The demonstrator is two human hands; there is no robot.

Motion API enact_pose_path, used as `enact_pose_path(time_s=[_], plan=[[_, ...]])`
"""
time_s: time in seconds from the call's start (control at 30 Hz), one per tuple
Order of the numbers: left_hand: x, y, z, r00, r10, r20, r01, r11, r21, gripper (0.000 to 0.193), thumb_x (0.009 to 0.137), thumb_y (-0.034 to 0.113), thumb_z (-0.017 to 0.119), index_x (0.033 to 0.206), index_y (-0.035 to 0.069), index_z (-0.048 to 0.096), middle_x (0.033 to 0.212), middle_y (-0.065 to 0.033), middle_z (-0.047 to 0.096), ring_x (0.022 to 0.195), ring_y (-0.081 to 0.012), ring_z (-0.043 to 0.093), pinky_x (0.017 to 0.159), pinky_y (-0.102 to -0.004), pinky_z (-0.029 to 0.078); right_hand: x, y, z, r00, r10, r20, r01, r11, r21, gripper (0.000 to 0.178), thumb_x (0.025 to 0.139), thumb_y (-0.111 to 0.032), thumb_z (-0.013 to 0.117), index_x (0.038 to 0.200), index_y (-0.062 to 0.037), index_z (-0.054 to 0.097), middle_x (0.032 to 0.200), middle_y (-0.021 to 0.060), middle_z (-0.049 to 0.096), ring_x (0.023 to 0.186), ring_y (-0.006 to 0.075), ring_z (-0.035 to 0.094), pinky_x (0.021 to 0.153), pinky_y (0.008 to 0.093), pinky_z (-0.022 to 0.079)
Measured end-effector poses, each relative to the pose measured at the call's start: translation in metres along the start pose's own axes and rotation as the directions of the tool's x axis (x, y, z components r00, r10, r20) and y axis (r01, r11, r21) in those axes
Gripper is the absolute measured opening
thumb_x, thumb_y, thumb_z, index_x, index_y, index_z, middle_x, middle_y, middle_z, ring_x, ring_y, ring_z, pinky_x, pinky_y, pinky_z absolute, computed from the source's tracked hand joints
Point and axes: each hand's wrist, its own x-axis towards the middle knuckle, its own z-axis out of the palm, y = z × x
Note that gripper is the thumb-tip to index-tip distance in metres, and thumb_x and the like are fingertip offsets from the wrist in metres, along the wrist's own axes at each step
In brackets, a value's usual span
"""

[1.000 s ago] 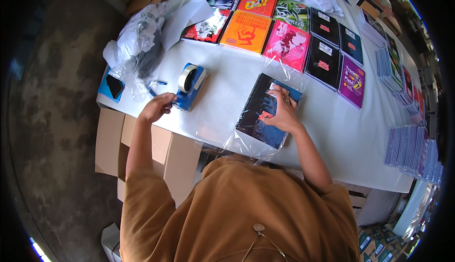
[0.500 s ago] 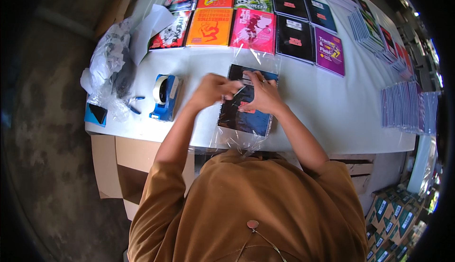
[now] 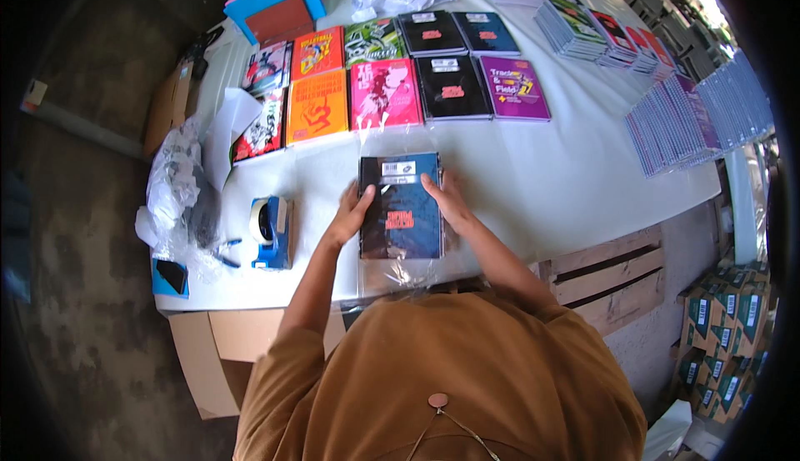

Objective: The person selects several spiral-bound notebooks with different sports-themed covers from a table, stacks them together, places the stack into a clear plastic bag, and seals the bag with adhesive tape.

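A dark blue and black notebook (image 3: 402, 202) lies in front of me on sheets of clear plastic film (image 3: 400, 276). The film sticks out past its near and far ends. My left hand (image 3: 354, 212) grips the left edge, thumb on the cover and fingers down the side. On the opposite edge my right hand (image 3: 450, 198) holds it the same way. A pale label sits near the cover's far end. Whether more notebooks lie under this one is hidden. Left of my left hand stands a blue tape dispenser (image 3: 271, 248) with a roll of tape.
Rows of colourful notebooks (image 3: 385, 94) lie beyond my hands on the white table (image 3: 575, 186). Stacked notebooks (image 3: 675, 123) line the right side. Crumpled plastic (image 3: 179, 182), a blue-handled tool (image 3: 227, 253) and a phone (image 3: 172, 276) are at the left. Cartons (image 3: 721, 319) stand at lower right.
My hands have left the top of the cover and now hold the notebook's two side edges. The notebook sits straighter. The whole view has shifted, showing more of the table's far side.
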Motion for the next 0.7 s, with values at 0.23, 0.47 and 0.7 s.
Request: enact_pose_path(time_s=[0.23,0.47,0.7], plan=[[-0.046,0.076,-0.01,0.834,0.289,-0.471,-0.504,0.748,-0.433,0.067,0.082,0.035,0.059,0.132,-0.002,0.034,0.12,-0.0139,0.047,0.112,-0.0213,0.045,0.094,-0.031,0.037,-0.023,-0.083,-0.083,0.859,-0.489,-0.152,0.373,0.394,0.84,0.082,0.068,-0.02,0.08,0.128,-0.0034,0.027,0.115,0.0101,0.046,0.105,0.0172,0.048,0.091,0.0302,0.04],[-0.034,0.069,0.017,0.587,0.427,-0.688,-0.602,0.799,-0.018,0.038,0.091,0.016,0.049,0.125,0.0,0.046,0.126,-0.0157,0.047,0.117,-0.0282,0.043,0.096,-0.0336,0.037,0.004,-0.097,-0.071,0.93,-0.26,-0.258,0.363,0.556,0.748,0.053,0.075,-0.013,0.07,0.119,0.0005,0.044,0.109,0.0099,0.052,0.1,0.0163,0.05,0.087,0.0289,0.041],[-0.051,0.084,0.027,0.348,0.729,-0.59,-0.248,0.678,0.692,0.027,0.078,0.018,0.067,0.104,0.014,0.066,0.117,-0.0042,0.056,0.118,-0.0248,0.04,0.096,-0.0405,0.026,0.012,-0.092,-0.056,0.909,-0.19,-0.371,0.402,0.636,0.659,0.044,0.082,-0.016,0.062,0.12,0.0023,0.05,0.106,0.0135,0.057,0.099,0.0212,0.054,0.087,0.032,0.041]])
